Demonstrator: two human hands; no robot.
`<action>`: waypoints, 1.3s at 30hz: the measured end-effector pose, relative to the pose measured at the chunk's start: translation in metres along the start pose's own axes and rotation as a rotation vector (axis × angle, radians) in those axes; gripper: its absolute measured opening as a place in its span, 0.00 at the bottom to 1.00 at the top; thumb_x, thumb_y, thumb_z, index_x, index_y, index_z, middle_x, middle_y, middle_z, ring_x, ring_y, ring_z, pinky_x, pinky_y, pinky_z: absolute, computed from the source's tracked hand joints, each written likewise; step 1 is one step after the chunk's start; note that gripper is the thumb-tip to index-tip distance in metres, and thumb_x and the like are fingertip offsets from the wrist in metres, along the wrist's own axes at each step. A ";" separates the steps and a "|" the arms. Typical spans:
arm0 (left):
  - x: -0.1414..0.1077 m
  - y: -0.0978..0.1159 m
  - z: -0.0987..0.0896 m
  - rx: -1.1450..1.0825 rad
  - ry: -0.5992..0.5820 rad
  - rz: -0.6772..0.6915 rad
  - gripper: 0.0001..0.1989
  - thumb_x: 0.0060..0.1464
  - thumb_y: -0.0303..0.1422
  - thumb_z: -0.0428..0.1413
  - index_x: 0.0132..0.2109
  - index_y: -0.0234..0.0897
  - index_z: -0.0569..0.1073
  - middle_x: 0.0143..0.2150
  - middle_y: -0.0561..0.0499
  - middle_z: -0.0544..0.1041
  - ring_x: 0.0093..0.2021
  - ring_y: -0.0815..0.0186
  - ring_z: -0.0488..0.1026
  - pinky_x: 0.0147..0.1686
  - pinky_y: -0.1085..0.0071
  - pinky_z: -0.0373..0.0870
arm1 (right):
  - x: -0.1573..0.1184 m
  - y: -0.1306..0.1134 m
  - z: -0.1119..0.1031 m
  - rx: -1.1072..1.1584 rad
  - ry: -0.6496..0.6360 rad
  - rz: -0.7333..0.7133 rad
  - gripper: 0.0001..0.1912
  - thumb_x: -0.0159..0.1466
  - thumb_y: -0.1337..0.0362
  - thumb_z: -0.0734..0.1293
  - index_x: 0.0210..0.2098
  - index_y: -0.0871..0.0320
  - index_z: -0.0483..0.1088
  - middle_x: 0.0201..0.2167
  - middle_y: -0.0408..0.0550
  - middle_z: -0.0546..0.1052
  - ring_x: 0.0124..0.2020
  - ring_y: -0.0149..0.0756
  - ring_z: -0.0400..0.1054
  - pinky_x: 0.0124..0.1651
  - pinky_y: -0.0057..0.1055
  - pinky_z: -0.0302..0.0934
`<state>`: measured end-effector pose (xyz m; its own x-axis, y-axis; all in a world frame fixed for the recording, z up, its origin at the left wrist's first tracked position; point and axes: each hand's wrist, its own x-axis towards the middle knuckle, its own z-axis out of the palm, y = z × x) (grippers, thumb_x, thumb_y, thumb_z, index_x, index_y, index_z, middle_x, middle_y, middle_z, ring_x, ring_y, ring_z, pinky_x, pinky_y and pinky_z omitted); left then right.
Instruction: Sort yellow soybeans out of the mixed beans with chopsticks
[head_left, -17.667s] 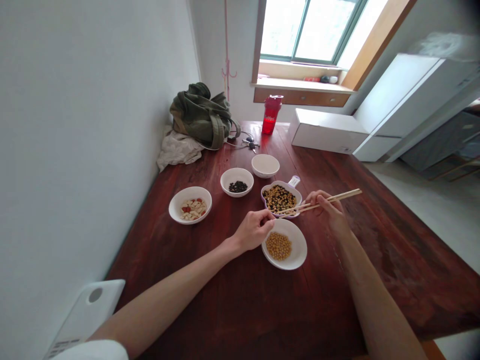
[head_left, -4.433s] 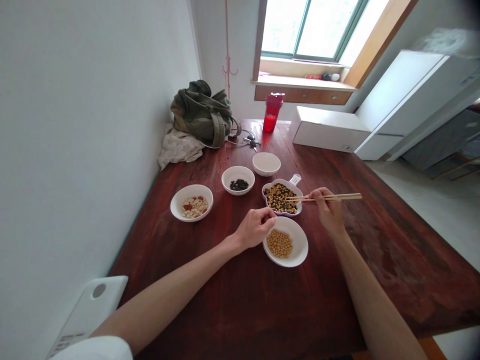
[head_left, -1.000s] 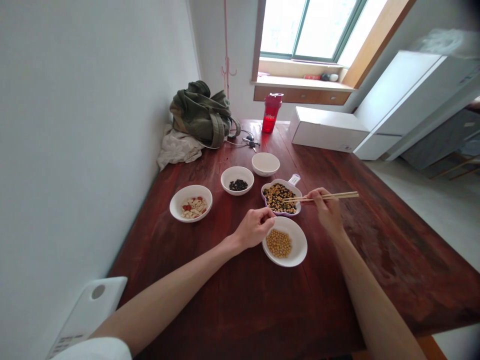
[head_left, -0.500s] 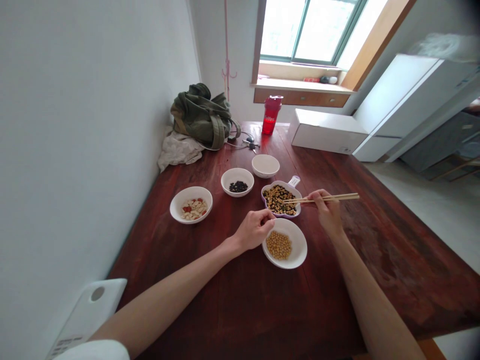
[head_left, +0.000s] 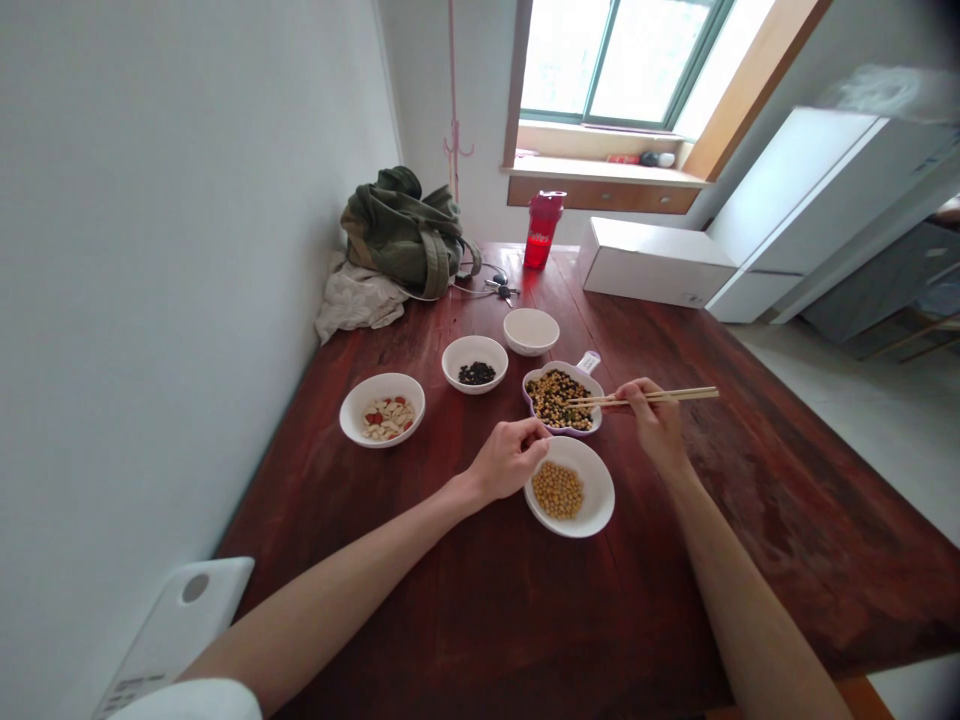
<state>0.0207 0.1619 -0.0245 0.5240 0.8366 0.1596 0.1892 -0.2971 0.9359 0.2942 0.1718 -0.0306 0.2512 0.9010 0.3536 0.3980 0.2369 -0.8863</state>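
My right hand (head_left: 654,425) is closed around a pair of wooden chopsticks (head_left: 686,394), whose tips reach into a purple-rimmed dish (head_left: 592,388) of mixed yellow and black beans. My left hand (head_left: 511,458) is closed at the upper left rim of a white bowl (head_left: 598,492) with yellow beans, gripping that rim. Behind it stand a white bowl with black beans (head_left: 476,373) and a white bowl (head_left: 531,328) with nothing visible inside. At the left is a bowl holding pale and reddish pieces (head_left: 388,417).
A green bag (head_left: 405,235) on a pale cloth (head_left: 360,297), keys (head_left: 504,291), a red bottle (head_left: 542,232) and a white box (head_left: 656,262) stand at the table's back. A white board-like object (head_left: 184,620) lies at the lower left by the wall.
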 end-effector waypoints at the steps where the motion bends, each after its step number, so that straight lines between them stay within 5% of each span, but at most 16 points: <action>1: 0.000 0.000 0.000 0.000 -0.001 0.001 0.11 0.63 0.32 0.52 0.37 0.32 0.77 0.32 0.51 0.78 0.30 0.69 0.70 0.30 0.74 0.62 | 0.000 -0.001 -0.001 -0.012 0.000 -0.003 0.17 0.69 0.49 0.65 0.31 0.53 0.74 0.28 0.46 0.80 0.31 0.43 0.76 0.37 0.38 0.72; 10: 0.000 0.001 0.000 -0.002 -0.004 -0.007 0.10 0.62 0.32 0.53 0.36 0.32 0.77 0.31 0.51 0.78 0.30 0.69 0.70 0.30 0.74 0.62 | -0.002 -0.010 -0.003 -0.047 -0.020 -0.023 0.16 0.70 0.52 0.64 0.31 0.53 0.73 0.28 0.45 0.81 0.32 0.42 0.76 0.37 0.36 0.67; 39: 0.001 -0.001 0.001 -0.021 0.007 0.005 0.10 0.62 0.32 0.54 0.36 0.32 0.77 0.29 0.52 0.75 0.29 0.69 0.69 0.30 0.75 0.62 | 0.001 -0.001 -0.002 0.004 -0.043 -0.007 0.17 0.69 0.48 0.65 0.31 0.53 0.74 0.29 0.46 0.80 0.33 0.43 0.76 0.38 0.38 0.72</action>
<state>0.0219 0.1622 -0.0258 0.5195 0.8381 0.1663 0.1689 -0.2916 0.9415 0.2961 0.1713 -0.0287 0.2102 0.9142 0.3465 0.3957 0.2445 -0.8852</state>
